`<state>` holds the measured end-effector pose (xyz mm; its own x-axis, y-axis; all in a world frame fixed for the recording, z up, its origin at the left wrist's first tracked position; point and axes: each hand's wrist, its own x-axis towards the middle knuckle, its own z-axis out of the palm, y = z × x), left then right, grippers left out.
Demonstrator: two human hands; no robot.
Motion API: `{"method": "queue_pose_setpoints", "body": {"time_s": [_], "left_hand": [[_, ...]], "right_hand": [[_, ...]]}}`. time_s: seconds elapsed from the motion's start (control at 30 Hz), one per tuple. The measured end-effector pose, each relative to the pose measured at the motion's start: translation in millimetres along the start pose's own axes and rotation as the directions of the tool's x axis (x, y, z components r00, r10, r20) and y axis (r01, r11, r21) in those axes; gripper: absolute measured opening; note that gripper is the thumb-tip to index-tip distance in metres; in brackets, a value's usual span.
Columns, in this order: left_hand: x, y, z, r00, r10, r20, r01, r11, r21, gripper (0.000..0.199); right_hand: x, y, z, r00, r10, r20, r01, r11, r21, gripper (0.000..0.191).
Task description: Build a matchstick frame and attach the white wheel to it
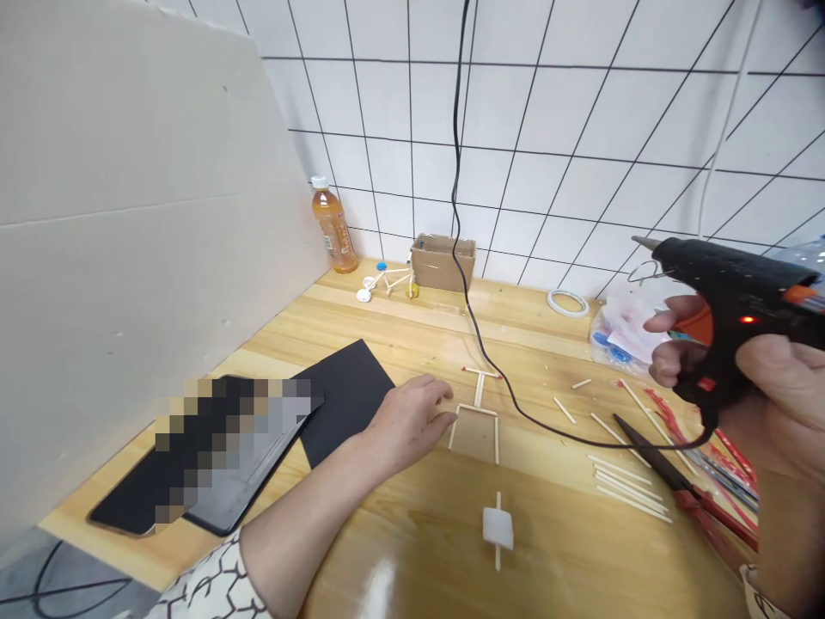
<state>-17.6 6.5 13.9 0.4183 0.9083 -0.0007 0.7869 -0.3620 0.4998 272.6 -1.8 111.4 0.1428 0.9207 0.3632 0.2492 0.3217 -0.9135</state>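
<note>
My right hand [783,378] is wrapped round the handle of a black hot glue gun [728,266]. Its nozzle points left, raised above the table, and a red light glows on its side. My left hand [412,417] rests low over the table, thumb and fingers apart. The thumb tip is beside the left edge of a flat frame of thin wooden sticks [497,438]; whether they touch I cannot tell. From the frame's top a short stem leads to a crossbar [482,373] with red ends. Nearer me lies a white block [498,528] with a stick through it.
Loose sticks [628,486], scissors [663,468] and red plastic wrapping lie at the right. The gun's black cord [480,335] crosses the table. Two phones [122,490] and a black sheet [351,391] are at left. Behind stand a bottle [333,228], a stick model [393,279] and a cardboard box [442,265].
</note>
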Motion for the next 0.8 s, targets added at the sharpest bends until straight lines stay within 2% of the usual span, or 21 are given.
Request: {"method": "queue_pose_setpoints", "body": {"time_s": [0.1, 0.2, 0.23, 0.3, 0.37, 0.4, 0.47, 0.57, 0.67, 0.73, 0.8], "left_hand": [[-2, 5, 4.0, 0.977, 0.149, -0.154, -0.154, 0.988, -0.023, 0.041], [-8, 16, 4.9, 0.909, 0.372, -0.187, -0.373, 0.927, 0.033, 0.050], [-10, 21, 4.3, 0.880, 0.450, -0.152, -0.447, 0.893, 0.058, 0.050], [-14, 29, 1.8, 0.821, 0.569, -0.052, -0.563, 0.821, 0.094, 0.043], [-19, 35, -2.9, 0.775, 0.628, 0.068, -0.632, 0.770, 0.089, 0.026], [-22, 37, -6.2, 0.766, 0.630, 0.127, -0.641, 0.764, 0.074, 0.017], [-28, 36, -15.0, 0.782, 0.581, 0.226, -0.604, 0.796, 0.045, 0.012], [-42, 31, -32.1, 0.841, 0.442, 0.312, -0.475, 0.879, 0.035, 0.008], [-57, 26, -46.2, 0.864, 0.347, 0.364, -0.370, 0.929, -0.007, 0.017], [-63, 24, -48.9, 0.867, 0.283, 0.411, -0.286, 0.957, -0.056, 0.031], [-63, 22, -44.7, 0.865, 0.209, 0.456, -0.178, 0.978, -0.110, 0.034]], "right_hand": [[-10, -12, 6, 0.999, 0.030, 0.039, -0.037, 0.984, 0.175, 0.022], [-26, -25, 17, 0.993, 0.094, 0.073, -0.112, 0.951, 0.290, 0.024], [-32, -29, 21, 0.994, 0.089, 0.071, -0.107, 0.939, 0.327, 0.027], [-44, -36, 28, 0.983, 0.115, 0.141, -0.161, 0.914, 0.372, 0.032], [-53, -40, 32, 0.959, 0.168, 0.228, -0.247, 0.889, 0.385, 0.036], [-56, -41, 34, 0.947, 0.193, 0.258, -0.283, 0.880, 0.382, 0.038], [-60, -40, 36, 0.934, 0.224, 0.279, -0.320, 0.871, 0.373, 0.040], [-66, -30, 41, 0.912, 0.277, 0.303, -0.377, 0.856, 0.354, 0.039], [-73, -12, 50, 0.870, 0.351, 0.345, -0.460, 0.830, 0.316, 0.036], [-78, 2, 55, 0.823, 0.395, 0.408, -0.517, 0.819, 0.250, 0.034], [-82, 13, 58, 0.754, 0.428, 0.499, -0.568, 0.805, 0.168, 0.034]]}}
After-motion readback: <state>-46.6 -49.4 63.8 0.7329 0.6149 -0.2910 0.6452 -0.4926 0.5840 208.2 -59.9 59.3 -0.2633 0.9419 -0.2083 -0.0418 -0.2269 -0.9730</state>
